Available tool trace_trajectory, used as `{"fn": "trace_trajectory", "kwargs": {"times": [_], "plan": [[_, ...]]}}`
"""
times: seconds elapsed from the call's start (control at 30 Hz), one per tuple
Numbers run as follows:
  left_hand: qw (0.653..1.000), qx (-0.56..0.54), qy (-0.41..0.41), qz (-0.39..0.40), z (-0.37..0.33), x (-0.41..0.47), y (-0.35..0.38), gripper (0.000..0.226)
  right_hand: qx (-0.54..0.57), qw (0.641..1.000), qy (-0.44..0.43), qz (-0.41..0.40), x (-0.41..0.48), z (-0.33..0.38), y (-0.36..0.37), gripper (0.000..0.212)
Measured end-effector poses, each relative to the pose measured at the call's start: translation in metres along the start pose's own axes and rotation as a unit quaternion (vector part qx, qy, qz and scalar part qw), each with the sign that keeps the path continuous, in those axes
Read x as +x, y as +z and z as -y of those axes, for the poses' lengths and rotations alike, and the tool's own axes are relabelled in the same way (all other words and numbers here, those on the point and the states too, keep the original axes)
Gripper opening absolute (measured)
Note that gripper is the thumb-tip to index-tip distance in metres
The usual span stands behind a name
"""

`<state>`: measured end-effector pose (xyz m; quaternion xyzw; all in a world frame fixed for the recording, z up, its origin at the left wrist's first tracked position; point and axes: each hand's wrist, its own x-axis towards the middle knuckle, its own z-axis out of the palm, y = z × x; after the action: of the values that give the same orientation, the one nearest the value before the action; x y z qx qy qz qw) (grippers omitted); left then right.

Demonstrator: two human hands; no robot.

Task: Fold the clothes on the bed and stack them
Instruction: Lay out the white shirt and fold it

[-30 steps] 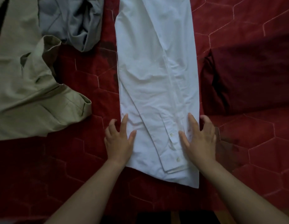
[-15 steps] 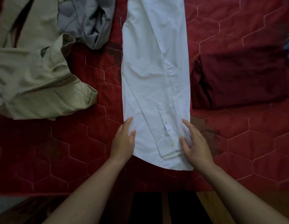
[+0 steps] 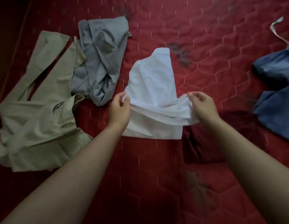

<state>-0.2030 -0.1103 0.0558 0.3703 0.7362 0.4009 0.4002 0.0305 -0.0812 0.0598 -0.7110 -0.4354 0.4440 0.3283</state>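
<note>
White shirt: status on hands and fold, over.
Left hand and right hand each pinch the raised edge. The white shirt mid-fold, collar end flat on bed. Nothing on it; maroon garment close at right.

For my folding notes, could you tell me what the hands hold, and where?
The white shirt: the left hand pinches its raised layer's left edge, the right hand the right edge.

1. White thin cloth shirt (image 3: 153, 81): smooth weave, matt, lightly creased.
2. Red quilted cloth bedcover (image 3: 205, 29): matt, stitched in hexagons, dark blotches in places.
3. Khaki woven cloth trousers (image 3: 35, 113): matt, wrinkled.
4. Grey soft cloth garment (image 3: 100, 62): matt, crumpled.
5. Blue cloth garment (image 3: 276, 110): matt.
</note>
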Motion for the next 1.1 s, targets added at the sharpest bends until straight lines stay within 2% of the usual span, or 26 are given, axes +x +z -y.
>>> {"fn": "trace_trajectory", "kwargs": {"times": [0.07, 0.13, 0.2, 0.27, 0.37, 0.47, 0.57, 0.63, 0.77, 0.9, 1.0, 1.1], "plan": [[0.999, -0.027, -0.015, -0.011, -0.001, 0.026, 0.013, 0.039, 0.103, 0.994, 0.029, -0.014, 0.026, 0.008, 0.007, 0.016], [0.999, 0.041, -0.006, -0.013, 0.012, 0.042, 0.023, 0.046, 0.132, 0.991, 0.036, -0.011, 0.040, 0.000, 0.016, 0.017], [0.990, 0.142, 0.021, 0.000, 0.035, 0.046, 0.029, 0.048, 0.051, 0.999, 0.015, 0.000, 0.044, -0.024, 0.027, 0.019], [0.967, 0.245, 0.058, 0.020, 0.064, 0.044, 0.034, 0.050, -0.085, 0.995, -0.034, 0.032, 0.041, -0.054, 0.038, 0.025], [0.912, 0.400, 0.072, 0.047, 0.102, 0.041, 0.041, 0.052, -0.253, 0.953, -0.134, 0.102, 0.028, -0.099, 0.061, 0.039], [0.857, 0.495, 0.129, 0.065, 0.129, 0.040, 0.050, 0.052, -0.350, 0.906, -0.211, 0.109, 0.017, -0.129, 0.086, 0.046], [0.823, 0.514, 0.226, 0.084, 0.148, 0.041, 0.057, 0.051, -0.367, 0.897, -0.228, 0.094, 0.018, -0.150, 0.102, 0.051], [0.819, 0.509, 0.248, 0.095, 0.160, 0.046, 0.059, 0.053, -0.382, 0.890, -0.234, 0.081, 0.022, -0.161, 0.107, 0.051], [0.822, 0.501, 0.260, 0.082, 0.172, 0.051, 0.062, 0.053, -0.390, 0.883, -0.253, 0.062, 0.025, -0.170, 0.111, 0.053], [0.824, 0.496, 0.249, 0.111, 0.168, 0.048, 0.056, 0.054, -0.378, 0.882, -0.273, 0.073, 0.018, -0.166, 0.101, 0.049], [0.826, 0.495, 0.243, 0.119, 0.167, 0.034, 0.037, 0.047, -0.371, 0.863, -0.322, 0.116, 0.004, -0.161, 0.091, 0.041], [0.821, 0.491, 0.247, 0.154, 0.176, 0.020, 0.016, 0.044, -0.380, 0.850, -0.323, 0.170, -0.005, -0.164, 0.082, 0.045]]}}
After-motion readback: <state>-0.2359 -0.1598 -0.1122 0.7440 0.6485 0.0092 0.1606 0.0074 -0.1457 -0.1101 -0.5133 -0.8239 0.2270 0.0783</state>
